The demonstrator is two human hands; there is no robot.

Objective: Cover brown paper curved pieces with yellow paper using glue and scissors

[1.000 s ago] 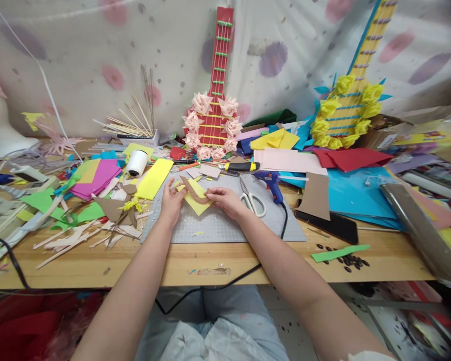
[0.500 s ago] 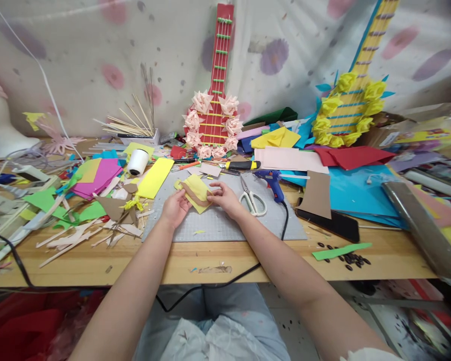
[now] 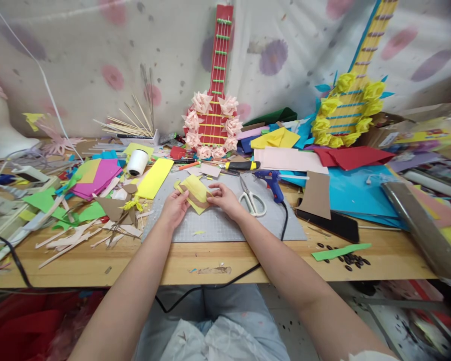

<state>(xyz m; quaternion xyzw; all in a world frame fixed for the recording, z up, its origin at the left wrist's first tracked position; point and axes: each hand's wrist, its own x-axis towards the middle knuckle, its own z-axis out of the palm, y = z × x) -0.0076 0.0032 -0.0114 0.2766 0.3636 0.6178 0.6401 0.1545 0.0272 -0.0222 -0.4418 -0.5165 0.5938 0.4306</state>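
Over the grey cutting mat (image 3: 210,228): one yellow piece (image 3: 198,186), with brown strip (image 3: 198,204)

Yellow piece: positioned above the middle of the mat, tilted; whether the mat was touched by it could not be told. Brown strip: laid along its near side, curved.

Left hand (image 3: 174,209): the left end of the yellow piece was gripped, with the thumb laid on top and the fingers tucked beneath.

Right hand (image 3: 226,200): the right end of the brown strip was pinched at the fingertips, the fingers bent and narrowly set.

Right of the hands: white-handled scissors (image 3: 253,204) were placed on the mat, with a blue glue gun (image 3: 273,184) just beyond. Farther right, a brown card (image 3: 316,194) was rested partly over a black phone (image 3: 340,228). Near right: a green strip (image 3: 341,252) was laid among dark beads (image 3: 355,260).

Left of the mat: a yellow sheet (image 3: 155,179) and a white cup (image 3: 137,163) were placed.

Far side: a red guitar model (image 3: 213,123) was propped upright, trimmed with pink flowers.
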